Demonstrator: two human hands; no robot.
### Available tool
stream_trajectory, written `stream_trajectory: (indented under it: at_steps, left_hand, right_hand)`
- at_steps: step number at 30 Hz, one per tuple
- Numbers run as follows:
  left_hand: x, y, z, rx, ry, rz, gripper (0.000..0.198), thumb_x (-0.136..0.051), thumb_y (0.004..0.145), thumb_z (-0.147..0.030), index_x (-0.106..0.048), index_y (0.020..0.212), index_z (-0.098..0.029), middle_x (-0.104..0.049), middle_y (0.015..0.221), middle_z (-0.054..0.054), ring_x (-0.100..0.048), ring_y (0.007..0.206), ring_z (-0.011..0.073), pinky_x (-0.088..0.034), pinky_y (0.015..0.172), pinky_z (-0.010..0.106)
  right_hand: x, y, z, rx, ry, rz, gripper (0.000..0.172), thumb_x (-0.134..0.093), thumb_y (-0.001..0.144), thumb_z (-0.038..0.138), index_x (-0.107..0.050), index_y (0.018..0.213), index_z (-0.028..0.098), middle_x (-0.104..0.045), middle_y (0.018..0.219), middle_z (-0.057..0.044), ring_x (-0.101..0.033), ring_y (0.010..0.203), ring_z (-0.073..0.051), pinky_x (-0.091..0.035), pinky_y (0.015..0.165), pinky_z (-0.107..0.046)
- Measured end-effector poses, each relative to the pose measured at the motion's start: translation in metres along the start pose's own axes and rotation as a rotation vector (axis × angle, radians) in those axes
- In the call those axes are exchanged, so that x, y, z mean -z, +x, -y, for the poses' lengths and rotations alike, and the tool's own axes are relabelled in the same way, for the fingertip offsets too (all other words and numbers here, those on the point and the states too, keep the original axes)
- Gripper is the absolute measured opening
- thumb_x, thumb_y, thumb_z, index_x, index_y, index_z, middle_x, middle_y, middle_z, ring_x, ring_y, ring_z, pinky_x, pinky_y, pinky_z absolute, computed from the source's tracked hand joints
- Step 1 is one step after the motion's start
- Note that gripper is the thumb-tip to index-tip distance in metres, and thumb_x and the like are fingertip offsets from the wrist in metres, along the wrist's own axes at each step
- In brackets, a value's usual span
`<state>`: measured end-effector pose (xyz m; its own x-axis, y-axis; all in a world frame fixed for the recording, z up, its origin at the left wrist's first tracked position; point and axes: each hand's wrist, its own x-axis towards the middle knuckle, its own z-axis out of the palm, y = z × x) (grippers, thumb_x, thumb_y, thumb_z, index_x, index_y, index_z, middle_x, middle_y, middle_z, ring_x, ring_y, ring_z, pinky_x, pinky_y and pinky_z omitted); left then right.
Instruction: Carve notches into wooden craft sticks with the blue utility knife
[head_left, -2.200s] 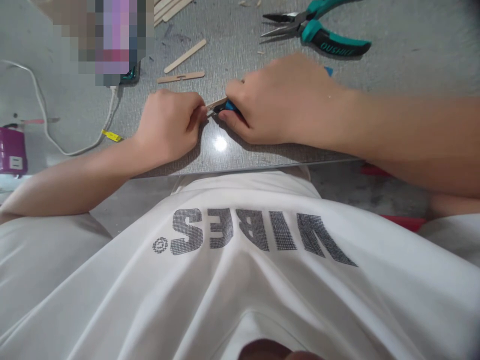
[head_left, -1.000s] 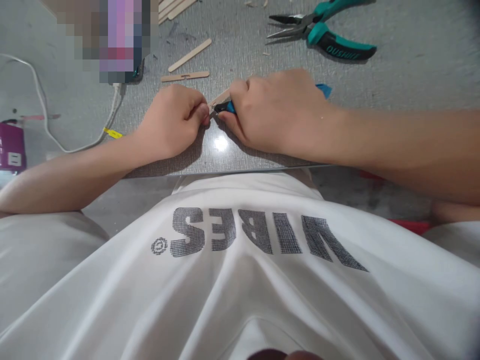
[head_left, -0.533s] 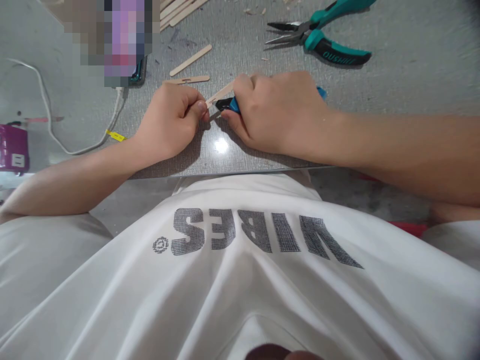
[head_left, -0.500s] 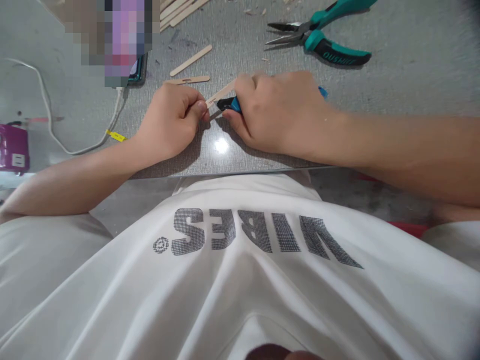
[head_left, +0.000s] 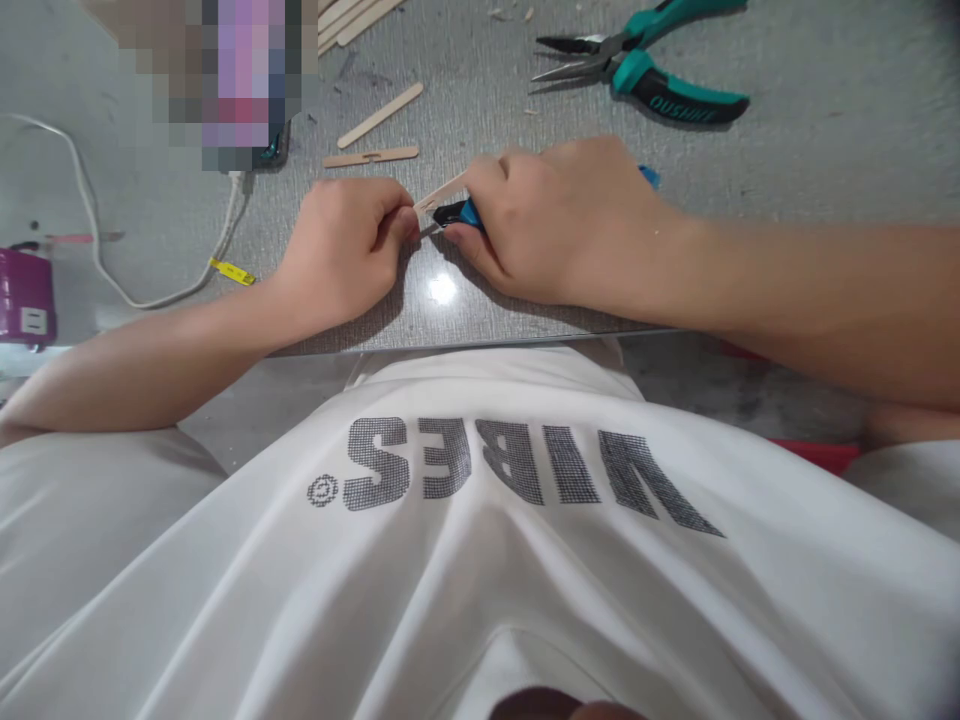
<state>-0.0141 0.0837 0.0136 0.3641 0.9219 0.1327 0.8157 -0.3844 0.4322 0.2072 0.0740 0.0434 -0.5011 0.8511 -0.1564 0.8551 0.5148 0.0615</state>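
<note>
My left hand (head_left: 345, 245) is closed in a pinch on one end of a thin wooden craft stick (head_left: 442, 190) near the front edge of the grey table (head_left: 787, 150). My right hand (head_left: 559, 220) is wrapped round a blue and black utility knife (head_left: 459, 213). The knife's tip rests against the stick right beside my left fingertips. Most of the knife handle is hidden in my fist; a blue end (head_left: 649, 176) pokes out behind the hand.
Teal-handled long-nose pliers (head_left: 645, 75) lie at the back right. Loose craft sticks (head_left: 379, 115) and a notched one (head_left: 371, 156) lie behind my hands, with more at the top edge. A white cable (head_left: 97, 260), a yellow tag (head_left: 232, 272) and a purple box (head_left: 26, 310) sit at left.
Both hands stay together on the stick and knife, shifting only slightly; the stick's free end has tilted a little upward from the table.
</note>
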Motion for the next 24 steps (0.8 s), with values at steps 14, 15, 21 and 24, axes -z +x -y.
stream_trajectory:
  at_steps: [14,15,21,24]
  left_hand:
    - [0.0020,0.0001,-0.0050,0.040,0.029,0.038,0.024,-0.060,0.096,-0.035,-0.067,0.075,-0.026,-0.054,0.065,0.001,-0.042,0.065,0.0199,-0.025,0.072,0.040]
    - [0.0018,0.0000,-0.0046,0.039,0.035,0.033,0.025,-0.059,0.097,-0.038,-0.066,0.075,-0.027,-0.053,0.065,0.002,-0.041,0.064,0.0204,-0.024,0.072,0.040]
    - [0.0029,-0.0028,-0.0042,0.020,0.123,0.049,0.026,-0.053,0.098,-0.042,-0.063,0.078,-0.028,-0.060,0.069,0.006,-0.046,0.064,0.0244,-0.026,0.072,0.043]
    - [0.0051,-0.0044,-0.0061,0.027,0.185,0.075,0.026,-0.050,0.099,-0.043,-0.062,0.080,-0.029,-0.062,0.070,0.007,-0.056,0.069,0.0281,-0.031,0.074,0.044]
  right_hand:
    - [-0.0028,0.0028,-0.0034,0.037,0.012,-0.025,0.064,-0.028,0.116,0.054,-0.062,0.145,0.009,-0.076,0.129,-0.024,-0.078,0.118,-0.045,-0.063,0.094,-0.059]
    - [-0.0022,0.0029,-0.0037,0.045,0.012,-0.021,0.063,-0.028,0.116,0.053,-0.063,0.145,0.009,-0.076,0.130,-0.024,-0.078,0.118,-0.044,-0.063,0.095,-0.058]
    - [-0.0005,0.0055,-0.0067,0.080,-0.013,-0.024,0.063,-0.031,0.116,0.054,-0.067,0.141,0.009,-0.077,0.126,-0.024,-0.079,0.118,-0.046,-0.064,0.092,-0.060]
    - [0.0008,0.0070,-0.0089,0.096,-0.012,-0.005,0.062,-0.032,0.116,0.053,-0.069,0.140,0.010,-0.078,0.124,-0.022,-0.079,0.119,-0.044,-0.063,0.094,-0.058]
